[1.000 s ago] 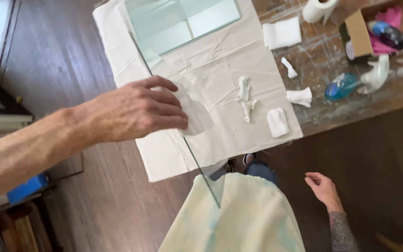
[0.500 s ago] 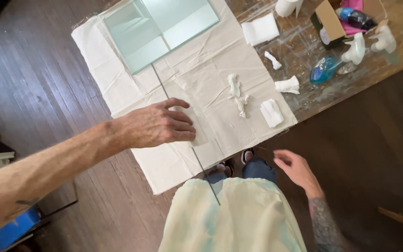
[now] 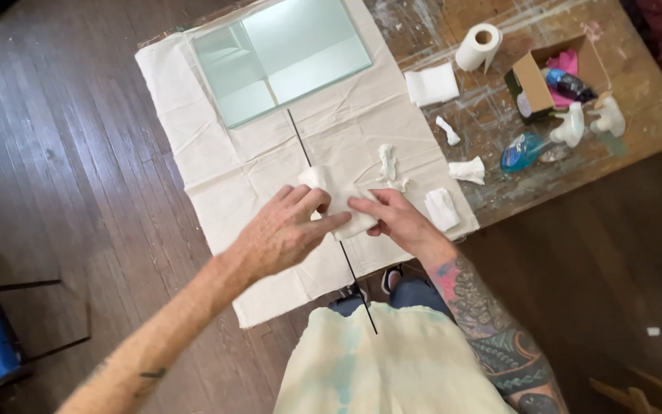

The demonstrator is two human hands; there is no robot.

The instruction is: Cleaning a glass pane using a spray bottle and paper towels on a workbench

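Note:
A clear glass pane (image 3: pixel 300 138) stands on its edge in front of me and shows as a thin dark line running from the cloth to my lap. A folded white paper towel (image 3: pixel 329 190) wraps over the pane's top edge. My left hand (image 3: pixel 285 230) presses the towel from the left side. From the right, my right hand (image 3: pixel 396 218) pinches the same towel with its fingertips. Both hands meet at the pane, above the cream cloth (image 3: pixel 216 176).
Flat glass panes (image 3: pixel 281 57) lie at the cloth's far end. On the worn wooden table (image 3: pixel 637 123) are a paper towel roll (image 3: pixel 478 46), a cardboard box (image 3: pixel 534 80), a blue spray bottle (image 3: pixel 526 149) and several crumpled towels (image 3: pixel 442 208). Dark floorboards lie to the left.
My right hand has risen from beside my leg to the towel on the pane. My left hand stays on the towel.

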